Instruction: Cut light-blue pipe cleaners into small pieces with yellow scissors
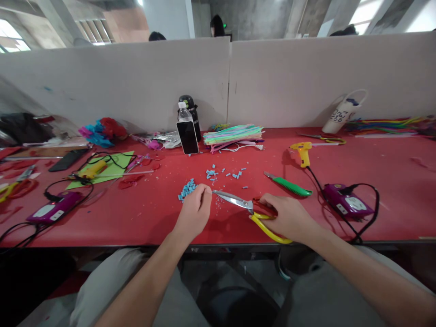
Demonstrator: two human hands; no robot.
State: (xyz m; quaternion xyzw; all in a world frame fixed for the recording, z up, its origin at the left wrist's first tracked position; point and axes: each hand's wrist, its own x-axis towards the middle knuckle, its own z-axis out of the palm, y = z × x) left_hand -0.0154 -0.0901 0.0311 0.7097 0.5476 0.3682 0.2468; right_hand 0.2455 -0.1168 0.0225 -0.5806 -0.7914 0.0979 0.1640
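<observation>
My right hand grips a pair of scissors with one red and one yellow handle, its blades pointing left. Close to the blade tips, my left hand is closed in a pinch; whatever lies between its fingers is too small to make out. Beside the left hand sits a pile of short blue cut pieces. More blue pieces are scattered farther back, with small crumbs around them. A green utility knife lies beyond my right hand.
Behind are a propped phone, a black bottle and pastel pipe cleaners. On the right stand a yellow glue gun, a corded purple box and a white tumbler. Another purple box and green paper lie left.
</observation>
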